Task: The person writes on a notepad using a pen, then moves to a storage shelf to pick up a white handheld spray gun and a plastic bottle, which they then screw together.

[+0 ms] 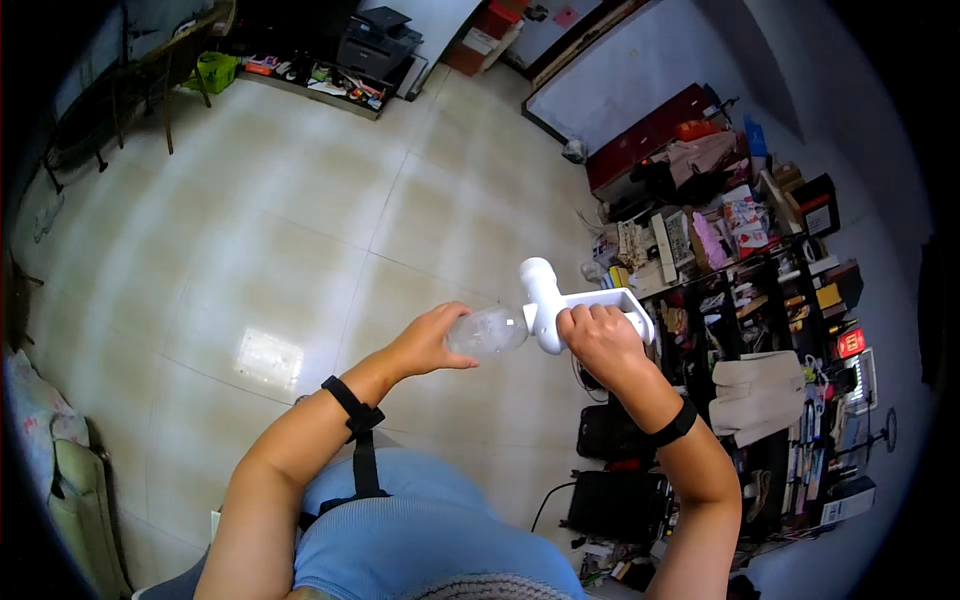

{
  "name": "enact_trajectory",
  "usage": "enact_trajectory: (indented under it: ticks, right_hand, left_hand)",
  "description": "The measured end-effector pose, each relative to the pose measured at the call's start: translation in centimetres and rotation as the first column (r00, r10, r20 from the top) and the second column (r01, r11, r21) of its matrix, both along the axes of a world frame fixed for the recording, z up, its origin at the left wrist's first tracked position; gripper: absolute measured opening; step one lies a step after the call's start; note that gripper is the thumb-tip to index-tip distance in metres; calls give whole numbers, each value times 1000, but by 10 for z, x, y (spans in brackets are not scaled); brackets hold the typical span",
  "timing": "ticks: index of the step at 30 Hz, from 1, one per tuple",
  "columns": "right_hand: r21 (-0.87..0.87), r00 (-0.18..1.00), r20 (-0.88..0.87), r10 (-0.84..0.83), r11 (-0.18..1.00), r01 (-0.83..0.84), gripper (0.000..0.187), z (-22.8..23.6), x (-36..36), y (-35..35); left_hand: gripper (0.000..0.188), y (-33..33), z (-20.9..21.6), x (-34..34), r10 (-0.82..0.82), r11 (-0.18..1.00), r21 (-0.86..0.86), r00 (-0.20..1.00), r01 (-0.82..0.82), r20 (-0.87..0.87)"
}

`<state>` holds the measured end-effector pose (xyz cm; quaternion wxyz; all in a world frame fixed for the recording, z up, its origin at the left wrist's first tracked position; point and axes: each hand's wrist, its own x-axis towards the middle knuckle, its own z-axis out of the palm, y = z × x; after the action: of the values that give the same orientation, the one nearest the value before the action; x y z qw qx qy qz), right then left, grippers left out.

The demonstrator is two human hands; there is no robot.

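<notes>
In front of my body, above the floor, I hold a white plastic device [542, 295] with a round-ended upright tube and a frame-like handle to its right. My right hand [605, 345] is closed round that handle, fingers wrapped over it. A clear, rounded plastic container [492, 331] lies sideways against the left side of the device. Around its left end curl the thumb and fingers of my left hand [428, 340]. Whether the container is fastened to the device or only touching it, I cannot tell. The exact kind of device is unclear.
Pale tiled floor [300, 270] spreads below. Crowded shelves [740, 300] run along the right, with a beige cloth [757, 395] draped over them. A black printer [375, 42] stands on a low unit at the back. A green padded seat [85, 510] is at lower left.
</notes>
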<state>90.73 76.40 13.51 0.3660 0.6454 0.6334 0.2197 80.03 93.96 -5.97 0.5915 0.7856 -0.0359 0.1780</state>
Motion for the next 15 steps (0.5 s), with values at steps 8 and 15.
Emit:
enact_trajectory:
  ticks: [8,15]
  right_hand:
    - [-87,999,25,-36,995,39,8,-1,-7,3]
    - [-42,997,-35,65,997,-66,3,-19,-24,40]
  left_hand:
    - [68,-10,10,4,-62,991,123,998,59,21]
    - [76,-14,0,-9,246,912,301,959,-277,138]
